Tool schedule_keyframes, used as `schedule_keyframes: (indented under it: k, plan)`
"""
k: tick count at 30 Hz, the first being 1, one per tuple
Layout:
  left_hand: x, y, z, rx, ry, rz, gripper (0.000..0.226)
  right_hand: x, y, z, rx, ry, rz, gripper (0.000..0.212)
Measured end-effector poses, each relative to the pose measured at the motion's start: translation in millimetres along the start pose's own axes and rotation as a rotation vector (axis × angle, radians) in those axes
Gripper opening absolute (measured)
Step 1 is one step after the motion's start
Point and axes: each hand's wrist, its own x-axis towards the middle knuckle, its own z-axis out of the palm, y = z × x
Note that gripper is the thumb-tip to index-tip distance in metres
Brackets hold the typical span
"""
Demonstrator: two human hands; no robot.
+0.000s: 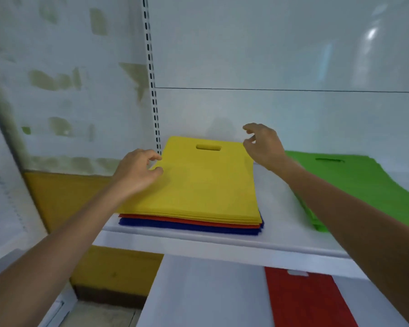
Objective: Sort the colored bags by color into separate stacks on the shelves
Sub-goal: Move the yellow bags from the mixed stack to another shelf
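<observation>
At the left edge of the top yellow bag (198, 182), the left hand (137, 172) is resting with its fingers loosely curled and its thumb lying on the fabric; whether it is pinching the edge is not showing. Across the bag, the right hand (263, 147) is hovering over the far corner, fingers apart and slightly bent, holding nothing. Under the hands, more yellow ones are sitting on a thin red layer (198, 221) and blue bags (187, 227), all on the white upper shelf (198, 243). Right of the right hand, bare shelf is separating this pile from the green bags (364, 185), which are running out of view. Below the right forearm, a red bag (305, 300) is lying on the lower shelf (198, 293), its far end tucked under the upper one. Beyond the left hand, a slotted upright (151, 79) and a patchy wall (57, 79) are closing that side.
</observation>
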Motion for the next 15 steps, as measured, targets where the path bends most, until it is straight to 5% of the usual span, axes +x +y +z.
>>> schedule_keyframes:
  k: [4, 7, 11, 15]
  plan:
    - [8, -23, 9, -0.119, -0.077, -0.072, 0.056, -16, -17, 7, -0.272, -0.052, 0.178, 0.037]
    - [13, -33, 22, -0.135, -0.086, -0.137, 0.050, -32, -27, 25, -0.437, -0.196, 0.349, 0.039]
    - [16, -37, 26, -0.119, -0.048, -0.177, 0.044, -47, -22, 52, -0.323, -0.154, 0.529, 0.042]
    - [8, -37, 25, -0.216, 0.130, 0.028, 0.041, -46, -19, 50, -0.294, -0.071, 0.539, 0.039]
